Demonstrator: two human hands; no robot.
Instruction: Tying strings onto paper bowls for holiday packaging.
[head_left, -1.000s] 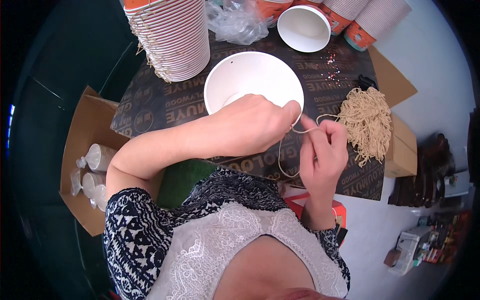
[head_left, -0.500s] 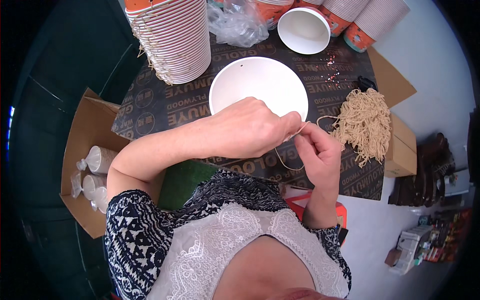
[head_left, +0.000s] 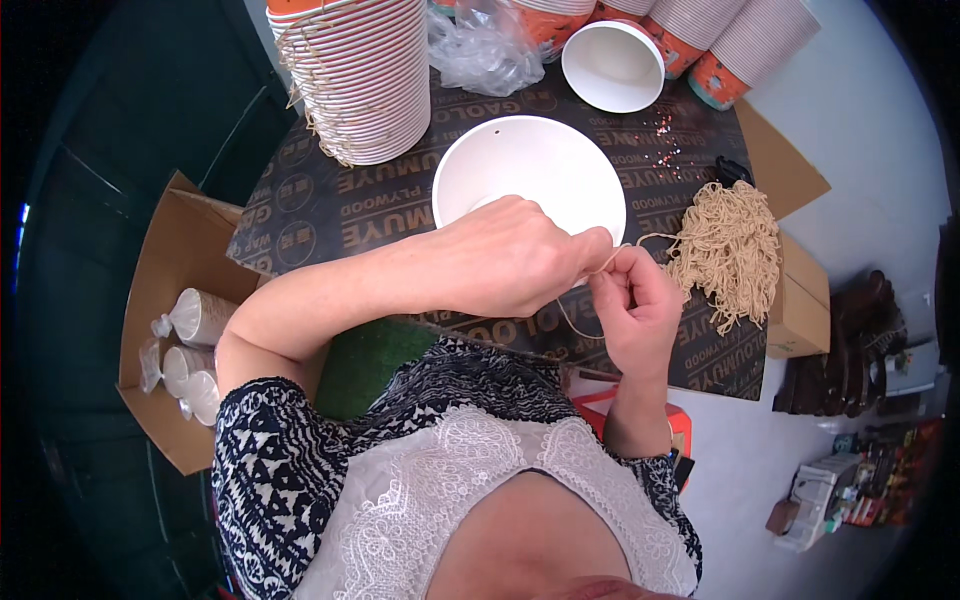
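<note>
A white paper bucket (head_left: 530, 165), its open mouth toward me, lies on the dark table with a small hole near its far rim. My left hand (head_left: 520, 260) reaches across its near rim, fingers closed on a thin beige string (head_left: 574, 318). Right beside it, my right hand (head_left: 640, 300) pinches the same string between thumb and fingertips. A loop of the string hangs below the hands. Whether it passes through the near rim is hidden by my left hand. A heap of cut beige strings (head_left: 728, 255) lies just right of my right hand.
A tall stack of buckets (head_left: 375, 90) with string handles stands at the far left. Beyond are a clear plastic bag (head_left: 485, 50), another white bucket (head_left: 613, 68) and orange stacked buckets (head_left: 740, 60). A cardboard box (head_left: 155, 330) holds wrapped stacks at left.
My right hand has drawn slightly closer to the string, and the loop has shifted a little. The bucket and stack appear slightly further right in view.
</note>
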